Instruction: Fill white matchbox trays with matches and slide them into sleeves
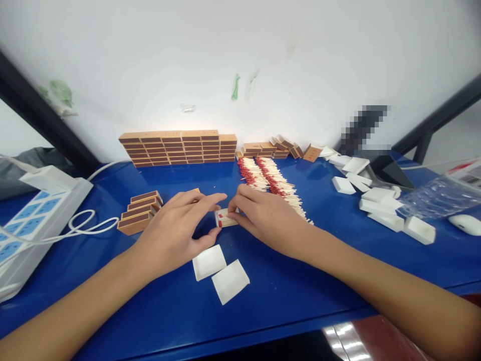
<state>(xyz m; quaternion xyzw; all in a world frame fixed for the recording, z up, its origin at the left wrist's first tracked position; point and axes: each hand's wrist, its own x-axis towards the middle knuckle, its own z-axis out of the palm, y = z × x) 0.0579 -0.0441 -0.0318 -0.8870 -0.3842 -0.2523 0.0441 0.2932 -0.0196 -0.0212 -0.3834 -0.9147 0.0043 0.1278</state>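
Observation:
A small white matchbox tray (217,219) with red-tipped matches (226,221) in it sits on the blue table, between my two hands. My left hand (176,228) has its thumb and a finger on either side of the tray's left end, with the index finger stretched out above. The fingers of my right hand (263,213) are pinched together over the right part of the tray, on the matches, and hide that end. Two white trays, one left (209,262) and one right (230,281), lie just in front, their insides bare.
Two rows of loose matches (280,183) lie behind my right hand. Stacked matchboxes (180,149) line the wall; several more (140,213) stand left. White trays (381,200) are heaped right, beside clear plastic packaging (438,195). A power strip (41,215) and white cable occupy the left.

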